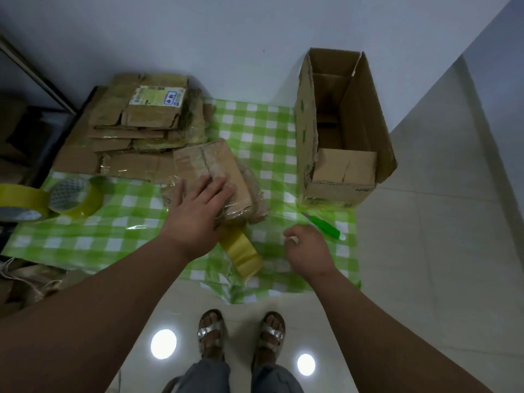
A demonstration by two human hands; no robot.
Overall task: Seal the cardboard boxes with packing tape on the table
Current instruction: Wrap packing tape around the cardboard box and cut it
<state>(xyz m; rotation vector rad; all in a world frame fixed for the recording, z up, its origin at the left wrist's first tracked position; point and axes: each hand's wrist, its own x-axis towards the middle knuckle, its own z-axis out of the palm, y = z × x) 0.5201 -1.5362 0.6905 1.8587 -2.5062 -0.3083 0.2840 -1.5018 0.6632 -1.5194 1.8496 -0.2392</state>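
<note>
A white-and-green shipping label point(157, 97) lies on top of the flattened cardboard stack point(136, 129); its print and blue-framed characters are too small to read.

Your box point(215, 168) is matt brown cardboard, glossy where clear tape crosses it. The cloth point(255, 131) looks like shiny, creased plastic. The tape rolls point(76, 198) are glossy yellow film. The knife point(326, 226) has a smooth green plastic handle. The floor point(425, 251) is polished tile.
</note>
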